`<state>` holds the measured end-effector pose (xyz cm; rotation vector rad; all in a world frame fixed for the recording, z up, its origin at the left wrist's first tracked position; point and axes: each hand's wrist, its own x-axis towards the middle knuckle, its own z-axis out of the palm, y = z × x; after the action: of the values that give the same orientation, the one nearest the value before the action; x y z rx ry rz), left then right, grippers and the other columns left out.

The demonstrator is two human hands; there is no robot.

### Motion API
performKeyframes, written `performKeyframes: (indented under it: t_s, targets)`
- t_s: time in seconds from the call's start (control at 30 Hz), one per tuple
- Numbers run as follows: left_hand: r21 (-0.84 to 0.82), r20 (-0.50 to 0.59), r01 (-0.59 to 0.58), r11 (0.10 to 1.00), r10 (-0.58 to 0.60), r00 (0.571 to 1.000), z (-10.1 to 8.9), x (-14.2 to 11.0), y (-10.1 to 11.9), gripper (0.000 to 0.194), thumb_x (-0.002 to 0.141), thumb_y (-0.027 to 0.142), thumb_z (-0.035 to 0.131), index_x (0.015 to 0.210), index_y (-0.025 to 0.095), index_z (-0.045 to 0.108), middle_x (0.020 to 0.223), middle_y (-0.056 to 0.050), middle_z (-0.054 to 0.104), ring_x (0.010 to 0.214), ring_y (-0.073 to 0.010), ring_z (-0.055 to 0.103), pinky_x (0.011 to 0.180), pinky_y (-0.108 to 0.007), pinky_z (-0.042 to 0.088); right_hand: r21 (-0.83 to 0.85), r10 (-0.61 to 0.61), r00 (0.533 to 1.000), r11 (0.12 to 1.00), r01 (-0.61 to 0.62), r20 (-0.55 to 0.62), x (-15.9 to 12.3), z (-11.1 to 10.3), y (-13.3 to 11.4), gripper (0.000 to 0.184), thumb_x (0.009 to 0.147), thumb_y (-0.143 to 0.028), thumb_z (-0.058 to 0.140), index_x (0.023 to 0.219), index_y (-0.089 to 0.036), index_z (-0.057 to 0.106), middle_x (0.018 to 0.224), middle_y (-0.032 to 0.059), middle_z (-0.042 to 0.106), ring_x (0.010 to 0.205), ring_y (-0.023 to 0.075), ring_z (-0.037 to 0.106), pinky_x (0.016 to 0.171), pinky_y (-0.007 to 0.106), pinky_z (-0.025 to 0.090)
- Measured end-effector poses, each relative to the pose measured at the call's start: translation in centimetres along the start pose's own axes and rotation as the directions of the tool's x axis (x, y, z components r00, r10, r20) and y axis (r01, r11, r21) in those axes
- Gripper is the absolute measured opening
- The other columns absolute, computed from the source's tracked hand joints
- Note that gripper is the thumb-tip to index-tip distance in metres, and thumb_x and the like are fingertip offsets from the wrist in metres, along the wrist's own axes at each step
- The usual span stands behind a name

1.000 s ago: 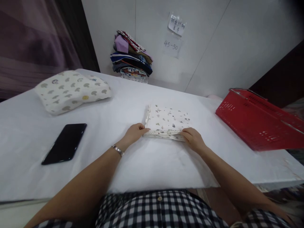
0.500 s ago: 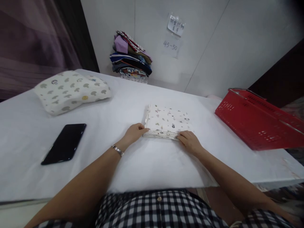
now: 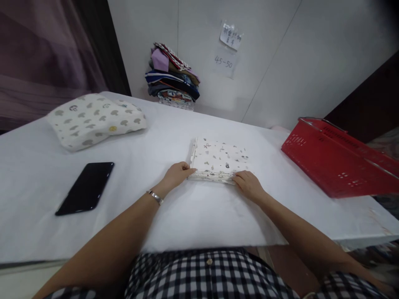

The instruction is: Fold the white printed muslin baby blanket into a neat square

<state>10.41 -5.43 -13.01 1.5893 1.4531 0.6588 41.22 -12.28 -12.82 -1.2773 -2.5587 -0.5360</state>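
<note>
A white cloth [image 3: 218,155] with small printed figures lies folded into a layered rectangle on the table's middle. At its near left corner, my left hand [image 3: 177,172] pinches the edge between thumb and curled fingers. My right hand [image 3: 248,185] grips the near right corner, its fingers pressed together over the layers. The stacked folds show along the near edge between both hands. A silver bracelet [image 3: 155,197] circles my left wrist.
On the white-covered table [image 3: 199,216], a black phone [image 3: 85,189] lies to the left, with a loose patterned cloth [image 3: 96,120] behind it. A red basket [image 3: 339,160] stands at the right. Folded fabrics [image 3: 173,77] are piled beyond the far edge, near wall notes [image 3: 230,39].
Almost nothing differs. Both hands stay at the near corners of the folded cloth; the whole view has shifted very slightly.
</note>
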Motion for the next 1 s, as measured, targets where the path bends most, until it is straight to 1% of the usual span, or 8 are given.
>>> performKeyframes:
  t_s: [0.1,0.27,0.4,0.53,0.63,0.8,0.93,1.0]
  targets:
    - [-0.012,0.001,-0.006,1.000,0.006,1.000,0.1,0.1,-0.2,0.033,0.066,0.051,0.060,0.068,0.018,0.055,0.062,0.001,0.054,0.057,-0.0123,0.047,0.052,-0.025,0.034,0.014,0.001,1.000,1.000,-0.001,-0.024,0.0,-0.5,0.2,0.018,0.086,-0.014,0.044,0.091,-0.015,0.062,0.092,0.0106,0.062,0.083,0.0201,0.051,0.071,0.032,0.039]
    - [0.000,0.000,-0.010,1.000,0.010,1.000,0.1,0.2,-0.4,0.033,0.066,0.051,0.059,0.069,0.019,0.056,0.063,0.001,0.055,0.057,-0.0119,0.047,0.052,-0.025,0.033,0.035,-0.022,0.999,0.999,0.022,0.023,-0.4,-0.2,-0.2,0.020,0.087,-0.013,0.042,0.089,-0.017,0.061,0.092,0.0096,0.062,0.082,0.0201,0.051,0.070,0.032,0.039]
    - [0.011,-0.001,0.001,1.000,-0.001,1.000,0.0,0.1,-0.1,0.032,0.066,0.051,0.059,0.068,0.019,0.055,0.063,0.001,0.055,0.056,-0.0118,0.046,0.053,-0.025,0.034,0.037,0.008,0.999,0.999,-0.009,0.033,-0.5,0.1,-0.6,0.020,0.088,-0.013,0.041,0.091,-0.017,0.060,0.094,0.0097,0.060,0.084,0.0204,0.050,0.071,0.033,0.039]
    - [0.010,0.001,0.013,1.000,-0.013,1.000,-0.1,-0.1,0.2,0.032,0.066,0.051,0.059,0.068,0.019,0.055,0.064,0.001,0.055,0.056,-0.0118,0.046,0.053,-0.025,0.034,0.043,0.023,0.999,0.999,-0.025,0.048,-0.6,0.2,-1.0,0.019,0.090,-0.019,0.041,0.090,-0.017,0.060,0.095,0.0105,0.059,0.085,0.0211,0.049,0.073,0.034,0.040]
    - [0.007,-0.003,0.021,1.000,-0.021,1.000,-0.1,-0.2,0.4,0.032,0.066,0.051,0.060,0.068,0.019,0.055,0.064,0.001,0.055,0.057,-0.0122,0.047,0.053,-0.026,0.034,0.043,0.015,0.999,0.999,-0.017,0.044,-0.7,0.2,-1.1,0.017,0.089,-0.022,0.043,0.093,-0.016,0.059,0.099,0.0120,0.058,0.090,0.0226,0.050,0.074,0.035,0.040]
    - [0.004,-0.002,0.023,1.000,-0.023,1.000,-0.1,-0.2,0.3,0.031,0.066,0.050,0.060,0.067,0.019,0.055,0.061,0.002,0.053,0.055,-0.0120,0.046,0.053,-0.026,0.034,0.030,0.021,1.000,0.999,-0.022,0.012,-0.6,0.2,-0.8,0.021,0.090,-0.017,0.039,0.094,-0.017,0.060,0.097,0.0108,0.060,0.088,0.0215,0.051,0.074,0.035,0.042]
    - [-0.008,-0.010,0.006,1.000,-0.006,1.000,0.0,0.0,-0.1,0.032,0.066,0.051,0.060,0.067,0.019,0.055,0.062,0.001,0.054,0.056,-0.0122,0.047,0.052,-0.025,0.033,0.073,0.005,1.000,0.997,-0.004,-0.013,-0.6,0.2,-0.3,0.020,0.089,-0.016,0.041,0.096,-0.017,0.060,0.096,0.0106,0.062,0.087,0.0213,0.054,0.074,0.035,0.044]
    - [-0.001,-0.014,0.002,1.000,-0.002,1.000,0.1,0.2,-0.3,0.033,0.066,0.052,0.060,0.068,0.019,0.055,0.063,0.001,0.055,0.055,-0.0122,0.047,0.052,-0.026,0.033,0.105,0.018,1.000,0.994,-0.015,-0.024,-0.6,0.3,-0.2,0.021,0.089,-0.016,0.041,0.100,-0.017,0.059,0.098,0.0106,0.063,0.088,0.0217,0.055,0.075,0.036,0.045]
